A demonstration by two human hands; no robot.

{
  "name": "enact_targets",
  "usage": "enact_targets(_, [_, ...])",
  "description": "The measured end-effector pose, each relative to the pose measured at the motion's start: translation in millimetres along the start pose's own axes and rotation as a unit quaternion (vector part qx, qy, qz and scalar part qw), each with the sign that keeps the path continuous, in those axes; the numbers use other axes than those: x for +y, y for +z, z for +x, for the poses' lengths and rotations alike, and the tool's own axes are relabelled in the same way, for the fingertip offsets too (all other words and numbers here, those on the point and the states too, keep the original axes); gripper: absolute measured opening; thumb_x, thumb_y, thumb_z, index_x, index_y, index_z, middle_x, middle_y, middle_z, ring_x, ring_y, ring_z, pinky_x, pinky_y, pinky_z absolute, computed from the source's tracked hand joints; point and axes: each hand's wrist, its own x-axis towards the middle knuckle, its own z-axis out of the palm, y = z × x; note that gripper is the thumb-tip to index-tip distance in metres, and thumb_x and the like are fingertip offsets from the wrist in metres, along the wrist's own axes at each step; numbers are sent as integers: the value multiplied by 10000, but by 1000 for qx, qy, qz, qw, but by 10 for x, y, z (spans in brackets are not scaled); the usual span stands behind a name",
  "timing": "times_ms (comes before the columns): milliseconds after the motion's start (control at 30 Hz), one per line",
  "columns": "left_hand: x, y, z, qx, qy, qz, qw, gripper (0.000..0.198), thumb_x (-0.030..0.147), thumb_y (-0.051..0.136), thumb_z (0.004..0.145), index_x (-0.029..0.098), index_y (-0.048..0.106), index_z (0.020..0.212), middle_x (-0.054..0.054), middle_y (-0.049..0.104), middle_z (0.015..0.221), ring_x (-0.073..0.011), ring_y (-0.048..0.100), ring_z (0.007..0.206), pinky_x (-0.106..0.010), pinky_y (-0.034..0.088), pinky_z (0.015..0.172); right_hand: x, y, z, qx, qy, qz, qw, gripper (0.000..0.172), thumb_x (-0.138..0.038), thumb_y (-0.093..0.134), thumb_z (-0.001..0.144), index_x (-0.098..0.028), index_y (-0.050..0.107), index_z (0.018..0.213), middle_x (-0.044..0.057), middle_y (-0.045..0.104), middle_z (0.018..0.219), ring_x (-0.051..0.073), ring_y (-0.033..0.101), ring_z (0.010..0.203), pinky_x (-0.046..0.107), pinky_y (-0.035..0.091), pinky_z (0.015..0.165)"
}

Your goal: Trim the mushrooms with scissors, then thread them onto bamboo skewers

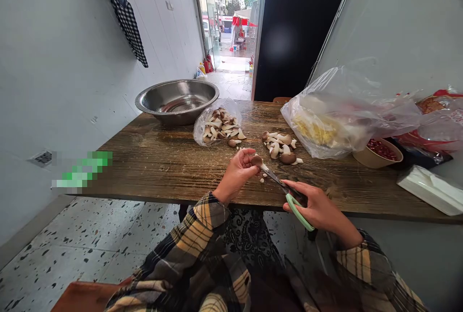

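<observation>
Between the fingers of my left hand [238, 171] is a brown-capped mushroom [257, 160], its pale stem pointing right. My right hand [314, 206] grips green-handled scissors [297, 211], and their blades reach to the stem of that mushroom. Whether the blades are fully closed is hard to make out. Small pale stem bits [262, 180] lie on the wood below. To the right, beyond my hands, sits a loose pile of mushrooms [280, 148]. An open clear plastic bag [198, 131] with more mushrooms lies further left, and a single mushroom [233, 142] rests in front of it.
A wide steel basin [144, 103] stands at the table's [152, 172] back left. On the right are a plastic bag with yellow food [318, 128], a bowl of red beans [376, 157], a tissue pack [430, 189] and red packages [430, 138]. An open doorway lies beyond.
</observation>
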Motion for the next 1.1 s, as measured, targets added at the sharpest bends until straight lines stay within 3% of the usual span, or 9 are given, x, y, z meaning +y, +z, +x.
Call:
enact_targets(367, [-7,-11,7,-1,-9,-14,1000,531,117,722,616,151,473,1084,-1,619,826,-109,585,693,-240,483,616,55,3,12,17,-13,-2,1000,549,-435,629,826,-165,591,1302,118,666,1213,284,634,1065,359,522,855])
enact_targets(667, [-3,-14,-13,14,-22,-2,1000,526,133,719,615,155,478,1081,-2,618,830,-98,573,656,-239,475,611,34,-3,32,22,-14,-7,1000,481,-405,638,817,-171,648,1238,106,693,1187,294,662,1061,365,536,871])
enact_targets(800, [-38,-103,16,3,-19,12,1000,453,131,689,622,144,554,1055,3,594,810,-92,546,689,-216,456,617,59,-30,13,23,-16,0,1000,471,-381,656,797,-185,656,1226,93,696,1186,279,668,1053,363,525,893])
enact_targets(933, [-72,-194,43,6,-22,48,999,280,142,626,658,134,626,938,21,530,718,-75,476,625,-200,418,570,156,-75,-33,44,22,41,998,472,-390,717,734,-185,693,1158,86,739,1077,279,689,979,366,541,848])
enact_targets(1100, [-55,-76,9,-23,-38,25,999,373,125,631,642,156,578,1009,35,508,722,-77,464,613,-213,409,562,121,-19,47,126,71,202,969,552,-410,715,740,-160,613,1223,69,746,856,225,699,777,357,558,740])
